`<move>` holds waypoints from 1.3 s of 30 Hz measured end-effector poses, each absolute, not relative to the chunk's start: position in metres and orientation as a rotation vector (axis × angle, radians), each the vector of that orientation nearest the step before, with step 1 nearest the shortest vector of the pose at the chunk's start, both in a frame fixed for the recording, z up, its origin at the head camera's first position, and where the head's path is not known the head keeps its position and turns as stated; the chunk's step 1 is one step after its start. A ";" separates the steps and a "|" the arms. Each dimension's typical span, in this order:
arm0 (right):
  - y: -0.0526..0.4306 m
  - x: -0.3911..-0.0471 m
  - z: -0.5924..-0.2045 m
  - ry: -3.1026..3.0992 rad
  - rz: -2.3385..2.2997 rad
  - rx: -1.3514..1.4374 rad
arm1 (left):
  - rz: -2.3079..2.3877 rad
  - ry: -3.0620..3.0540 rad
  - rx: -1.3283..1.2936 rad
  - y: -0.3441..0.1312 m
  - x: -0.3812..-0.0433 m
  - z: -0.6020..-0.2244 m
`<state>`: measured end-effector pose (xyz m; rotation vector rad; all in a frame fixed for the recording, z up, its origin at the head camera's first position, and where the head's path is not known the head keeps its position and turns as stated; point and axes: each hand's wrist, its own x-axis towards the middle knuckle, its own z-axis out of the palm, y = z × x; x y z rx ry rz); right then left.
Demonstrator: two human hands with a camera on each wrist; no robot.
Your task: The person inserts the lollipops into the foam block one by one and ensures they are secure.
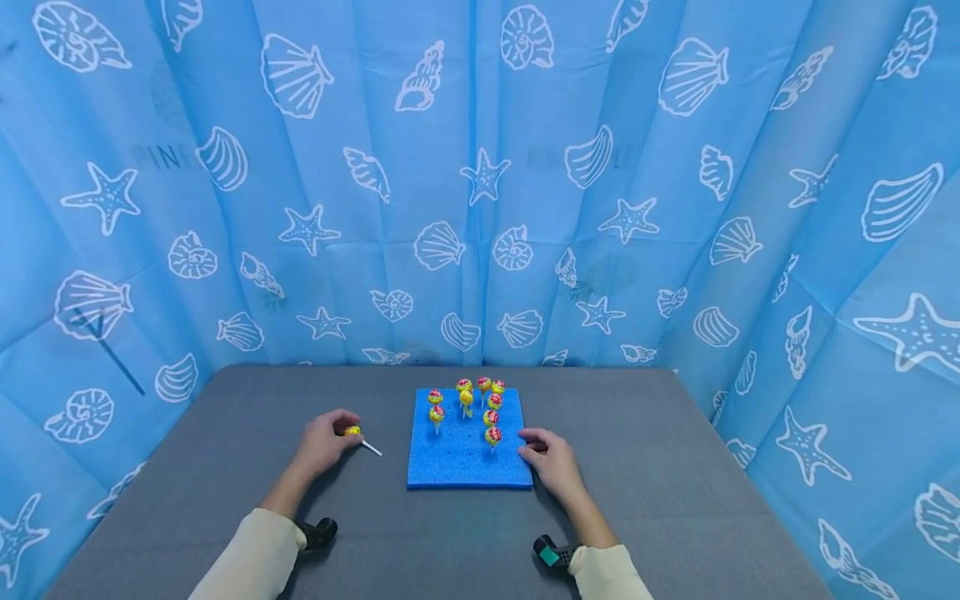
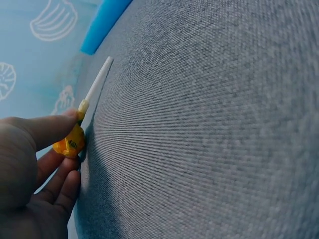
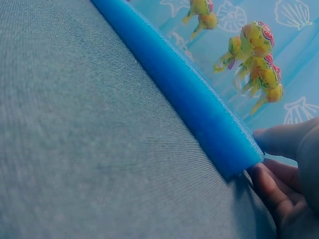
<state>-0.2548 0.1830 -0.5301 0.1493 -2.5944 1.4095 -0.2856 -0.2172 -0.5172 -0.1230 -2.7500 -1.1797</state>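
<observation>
My left hand pinches a yellow-wrapped lollipop by its head, thumb at the base of the wrapper. The lollipop's white stick points away from the hand, low over the grey tabletop, toward the board. Several lollipops with yellow and red wrappers stand upright in a blue foam board, most along its back and right, with a pair at the left. At the board's right edge, my right hand grips the foam, thumb at the top edge and fingers against the side.
The grey cloth-covered table extends on both sides of the board. Behind and beside it hangs a blue curtain with white shell and starfish prints. Black wrist devices sit at both cuffs.
</observation>
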 end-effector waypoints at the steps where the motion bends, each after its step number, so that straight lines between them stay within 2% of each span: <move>1: 0.183 -0.255 -0.530 -2.594 1.405 0.152 | -1.183 -2.749 -0.121 -0.217 -0.285 -0.517; 13: 0.183 -0.255 -0.530 -2.598 1.426 0.151 | -1.146 -2.759 -0.134 -0.213 -0.285 -0.513; 39: 0.184 -0.256 -0.529 -2.602 1.425 0.157 | -1.277 -2.531 -0.195 -0.169 -0.275 -0.493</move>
